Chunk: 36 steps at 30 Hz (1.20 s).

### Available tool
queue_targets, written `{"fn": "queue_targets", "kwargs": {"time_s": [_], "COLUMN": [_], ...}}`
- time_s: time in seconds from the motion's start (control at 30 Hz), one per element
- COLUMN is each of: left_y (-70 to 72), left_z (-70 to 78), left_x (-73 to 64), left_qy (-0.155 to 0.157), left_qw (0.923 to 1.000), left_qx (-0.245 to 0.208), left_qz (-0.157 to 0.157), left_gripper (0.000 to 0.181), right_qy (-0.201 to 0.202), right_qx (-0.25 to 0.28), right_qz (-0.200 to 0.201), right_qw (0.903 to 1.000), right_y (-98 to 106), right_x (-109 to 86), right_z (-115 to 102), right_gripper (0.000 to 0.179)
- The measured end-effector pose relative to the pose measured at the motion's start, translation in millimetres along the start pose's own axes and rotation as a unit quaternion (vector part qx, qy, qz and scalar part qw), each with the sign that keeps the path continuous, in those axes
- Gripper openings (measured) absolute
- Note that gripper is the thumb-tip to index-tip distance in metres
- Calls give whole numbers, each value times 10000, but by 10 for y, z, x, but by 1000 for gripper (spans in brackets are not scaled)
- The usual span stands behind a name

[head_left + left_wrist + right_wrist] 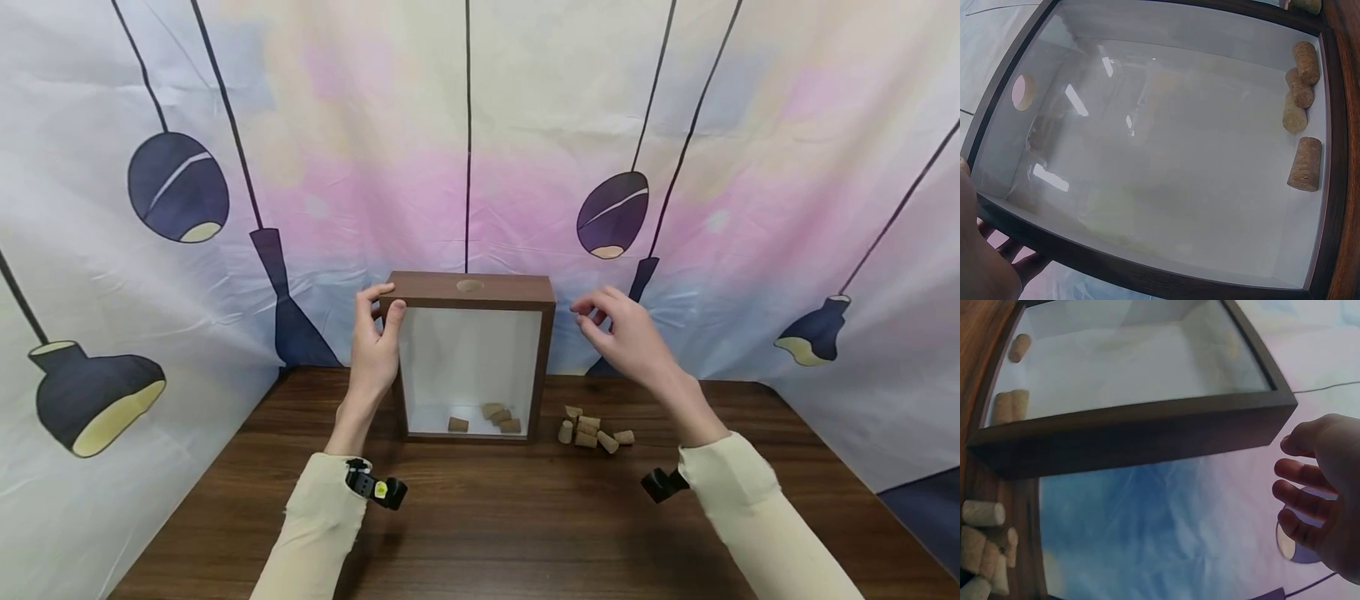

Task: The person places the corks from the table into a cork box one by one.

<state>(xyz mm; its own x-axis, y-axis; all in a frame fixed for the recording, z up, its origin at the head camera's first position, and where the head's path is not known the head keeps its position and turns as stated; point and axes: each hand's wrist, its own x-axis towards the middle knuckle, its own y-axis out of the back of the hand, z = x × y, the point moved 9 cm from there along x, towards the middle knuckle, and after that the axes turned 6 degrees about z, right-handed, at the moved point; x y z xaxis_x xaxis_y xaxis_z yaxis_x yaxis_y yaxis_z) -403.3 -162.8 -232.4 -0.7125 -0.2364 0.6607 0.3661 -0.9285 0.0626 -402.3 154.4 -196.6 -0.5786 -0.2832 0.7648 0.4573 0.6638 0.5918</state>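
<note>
I have the left hand [375, 348] gripping the box [506, 290] at frame centre, the right hand [632, 335], half-curled and empty, above corks [586, 439] right of centre

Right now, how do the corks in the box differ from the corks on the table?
Place: the box corks lie inside the box; the table corks sit outside it, on the table.
Number: four box corks show; more than four table corks do.
Pose: the box corks all lie on their sides; among the table corks, one stands upright.
Shared: both are short, brownish cork pieces.
</note>
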Motion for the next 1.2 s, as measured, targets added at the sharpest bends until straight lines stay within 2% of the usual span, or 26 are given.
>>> {"fn": "queue_targets", "kwargs": {"time_s": [0.8,1.2], "left_y": [-3,-5], "left_z": [-5,-1], "left_x": [0,-5], "left_qy": [-92,-69], "left_qw": [10000,10000], "left_qx": [-24,-32], "left_qz": [3,20], "left_gripper": [37,37], "right_qy": [-391,-909], "right_qx": [-333,-169], "right_qz": [-837,-1739], "right_qw": [9952,9804], "right_y": [-225,-400], "right_x": [-732,-1239], "right_z": [608,1056], "right_gripper": [9,14]}}
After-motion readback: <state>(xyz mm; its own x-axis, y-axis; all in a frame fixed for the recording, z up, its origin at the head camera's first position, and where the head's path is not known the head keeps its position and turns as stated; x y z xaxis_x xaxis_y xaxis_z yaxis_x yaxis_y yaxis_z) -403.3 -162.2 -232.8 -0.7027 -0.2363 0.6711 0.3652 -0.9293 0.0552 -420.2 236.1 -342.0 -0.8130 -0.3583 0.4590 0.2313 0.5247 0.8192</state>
